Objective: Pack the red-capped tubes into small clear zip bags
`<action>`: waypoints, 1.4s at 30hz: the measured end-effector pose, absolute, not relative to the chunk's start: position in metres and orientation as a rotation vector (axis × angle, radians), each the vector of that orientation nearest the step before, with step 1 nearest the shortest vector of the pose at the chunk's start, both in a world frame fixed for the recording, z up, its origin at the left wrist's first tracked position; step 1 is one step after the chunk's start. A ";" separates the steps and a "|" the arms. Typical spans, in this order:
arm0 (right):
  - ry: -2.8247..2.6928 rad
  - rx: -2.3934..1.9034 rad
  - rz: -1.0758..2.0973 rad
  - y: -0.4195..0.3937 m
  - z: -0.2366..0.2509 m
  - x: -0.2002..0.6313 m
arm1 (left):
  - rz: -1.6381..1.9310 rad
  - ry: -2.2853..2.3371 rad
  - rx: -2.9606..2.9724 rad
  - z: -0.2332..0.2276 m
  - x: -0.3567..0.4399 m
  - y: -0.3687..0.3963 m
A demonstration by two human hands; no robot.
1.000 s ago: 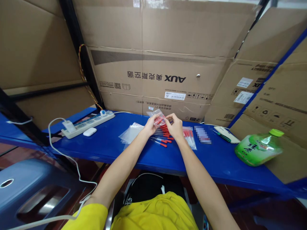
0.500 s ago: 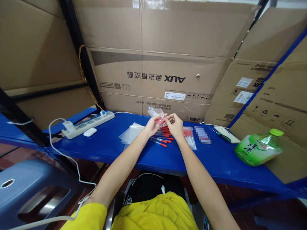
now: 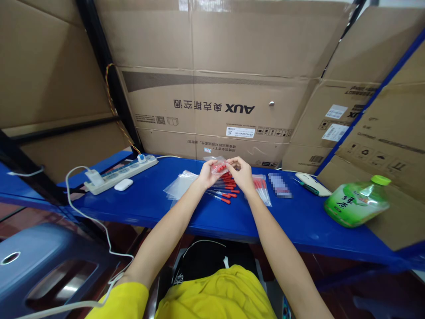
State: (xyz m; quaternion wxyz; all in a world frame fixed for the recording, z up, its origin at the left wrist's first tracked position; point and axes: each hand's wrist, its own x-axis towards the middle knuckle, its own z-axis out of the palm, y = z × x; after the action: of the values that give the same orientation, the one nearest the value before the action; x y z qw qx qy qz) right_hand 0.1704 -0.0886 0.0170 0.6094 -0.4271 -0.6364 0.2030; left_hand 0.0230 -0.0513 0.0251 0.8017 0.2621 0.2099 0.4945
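A clear plastic zip bag (image 3: 216, 163) with red-ended pieces inside is held up just above the table. My left hand (image 3: 206, 175) grips it from the left side, fingers closed. On the other side, my right hand (image 3: 242, 173) pinches its edge between thumb and fingers. Below them lies a pile of clear droppers with red bulbs (image 3: 226, 196), partly covered by my hands. Flat clear bags (image 3: 181, 186) are stacked left of the pile. To the right, beside my right wrist, lies a filled bag of red-bulbed droppers (image 3: 263, 190).
On the blue table (image 3: 212, 221) a white power strip (image 3: 122, 175) and a white case (image 3: 123, 184) lie left. A blurred card (image 3: 280, 185), a green pen (image 3: 307, 188) and a green tea bottle (image 3: 357, 201) are right. Cardboard (image 3: 212, 88) walls the back. A stool (image 3: 49, 261) stands lower left.
The bag between my hands has tilted flatter, and its red contents show lower down. Both hands stay on it, shifted only slightly. The whole view has moved a little.
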 end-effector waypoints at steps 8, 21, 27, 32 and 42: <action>-1.488 -0.810 0.573 -0.090 0.022 0.172 | 0.957 0.402 0.599 0.027 0.010 -0.049; -1.414 -0.822 0.337 -0.099 0.030 0.172 | 0.735 0.464 0.866 0.030 0.002 -0.045; -1.207 -0.899 0.116 -0.098 0.033 0.180 | 0.777 0.993 1.434 0.022 0.008 -0.045; -1.119 -0.921 0.283 -0.090 0.029 0.184 | 1.338 1.126 1.960 0.015 0.014 -0.049; -1.128 -0.836 0.501 -0.084 0.022 0.179 | 1.538 0.755 1.585 0.022 0.019 -0.048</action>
State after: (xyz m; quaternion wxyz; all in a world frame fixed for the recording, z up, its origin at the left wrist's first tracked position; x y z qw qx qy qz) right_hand 0.1786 -0.0838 0.0218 0.7350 -0.3802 -0.5131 0.2278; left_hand 0.0189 -0.0481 0.0217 0.3929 0.6243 0.2975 0.6061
